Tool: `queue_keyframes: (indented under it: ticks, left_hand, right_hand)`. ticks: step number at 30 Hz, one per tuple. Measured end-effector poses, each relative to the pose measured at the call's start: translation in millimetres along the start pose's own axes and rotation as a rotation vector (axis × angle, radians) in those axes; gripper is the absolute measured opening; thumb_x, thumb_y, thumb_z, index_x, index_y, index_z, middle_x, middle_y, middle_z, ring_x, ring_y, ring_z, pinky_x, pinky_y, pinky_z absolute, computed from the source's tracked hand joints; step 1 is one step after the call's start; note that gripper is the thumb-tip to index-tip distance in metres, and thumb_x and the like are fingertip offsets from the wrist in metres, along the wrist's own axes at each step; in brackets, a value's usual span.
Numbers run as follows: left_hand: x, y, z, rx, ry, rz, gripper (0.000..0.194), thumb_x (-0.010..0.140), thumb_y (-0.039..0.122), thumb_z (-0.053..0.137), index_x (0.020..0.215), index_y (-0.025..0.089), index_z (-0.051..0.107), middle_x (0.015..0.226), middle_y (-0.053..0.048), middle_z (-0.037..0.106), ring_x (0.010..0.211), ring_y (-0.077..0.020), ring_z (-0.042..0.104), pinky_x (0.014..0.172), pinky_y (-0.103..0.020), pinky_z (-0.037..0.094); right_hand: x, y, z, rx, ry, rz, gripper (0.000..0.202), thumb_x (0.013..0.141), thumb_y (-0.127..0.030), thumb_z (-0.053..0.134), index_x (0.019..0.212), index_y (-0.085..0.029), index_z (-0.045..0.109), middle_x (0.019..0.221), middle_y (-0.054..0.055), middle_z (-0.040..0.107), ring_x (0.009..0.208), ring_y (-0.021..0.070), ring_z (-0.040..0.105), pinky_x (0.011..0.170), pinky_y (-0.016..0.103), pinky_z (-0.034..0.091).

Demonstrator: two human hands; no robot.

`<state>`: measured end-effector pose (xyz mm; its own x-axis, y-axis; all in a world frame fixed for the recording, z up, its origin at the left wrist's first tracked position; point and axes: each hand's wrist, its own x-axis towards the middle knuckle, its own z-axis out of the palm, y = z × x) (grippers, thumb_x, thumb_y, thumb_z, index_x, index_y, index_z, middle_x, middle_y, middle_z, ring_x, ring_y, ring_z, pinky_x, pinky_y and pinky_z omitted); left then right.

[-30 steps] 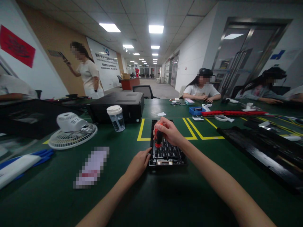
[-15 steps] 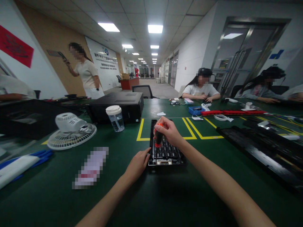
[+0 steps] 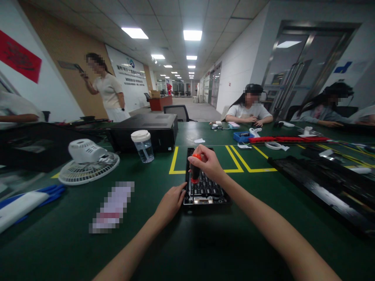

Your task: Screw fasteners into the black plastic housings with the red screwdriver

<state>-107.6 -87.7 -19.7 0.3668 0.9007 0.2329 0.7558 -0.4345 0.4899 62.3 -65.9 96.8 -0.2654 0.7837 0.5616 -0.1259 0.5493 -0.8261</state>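
A long black casing (image 3: 209, 190) with rows of keyboard-like dark cells lies on the green table in front of me. Along its left edge rests my left hand (image 3: 172, 198), gripping the rim near the front corner with thumb and fingers. My right hand (image 3: 208, 160) is closed around the handle of a screwdriver (image 3: 194, 175), black with an orange-red cap and collar. The screwdriver stands nearly upright over the casing's left side. Its thin shaft points down toward the front left corner; the tip is too small to make out clearly.
Left of me are a white fan (image 3: 89, 164), a lidded clear cup (image 3: 143, 147), blue-and-white gloves (image 3: 32, 203) and a blurred pale packet (image 3: 113, 208). A black computer case (image 3: 143, 130) stands behind. Long dark panels (image 3: 328, 195) lie right. Co-workers sit across the table; one person stands far left.
My right hand has shifted its grip slightly around the screwdriver handle, whose cap shows a little more. My left hand and the casing stay in place.
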Motion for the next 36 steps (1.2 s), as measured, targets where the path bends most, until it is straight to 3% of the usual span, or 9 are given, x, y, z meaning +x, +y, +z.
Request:
queue_keyframes:
  ticks: [14,27,31,36]
  left_hand:
    - [0,-2,2.1,-0.011,0.008,-0.013,0.042,0.09,0.032,0.032,0.126,0.019,0.047,0.108,-0.009,0.062,0.095,-0.0185,0.057,0.087,-0.032,0.043]
    - [0,0,0.1,0.009,0.0,-0.02,0.042,0.09,0.033,0.032,0.127,0.019,0.047,0.108,-0.009,0.062,0.096,-0.0187,0.058,0.086,-0.033,0.043]
    - [1,0,0.2,0.021,0.006,-0.017,0.041,0.09,0.032,0.033,0.126,0.018,0.047,0.106,-0.009,0.063,0.094,-0.0188,0.058,0.085,-0.032,0.044]
    - [1,0,0.1,0.032,0.003,-0.009,0.041,0.09,0.031,0.032,0.126,0.018,0.047,0.105,-0.009,0.063,0.094,-0.0185,0.059,0.085,-0.031,0.044]
  right_hand:
    - [-3,-11,11,-0.287,0.131,-0.056,0.031,0.073,-0.037,0.062,0.065,-0.018,0.039,0.057,-0.007,0.035,0.049,0.0055,0.034,0.045,0.019,0.029]
    - [-8,-9,10,-0.34,0.261,-0.059,0.029,0.073,-0.033,0.061,0.065,-0.018,0.038,0.058,-0.007,0.038,0.05,0.006,0.036,0.047,0.019,0.029]
    - [-7,-7,8,-0.232,0.229,-0.052,0.025,0.074,-0.032,0.061,0.068,-0.018,0.04,0.058,-0.007,0.037,0.048,0.0058,0.037,0.045,0.018,0.03]
    - [-3,-3,5,-0.101,0.06,0.004,0.016,0.077,-0.031,0.058,0.076,-0.015,0.054,0.065,-0.004,0.048,0.052,0.0064,0.046,0.05,0.019,0.04]
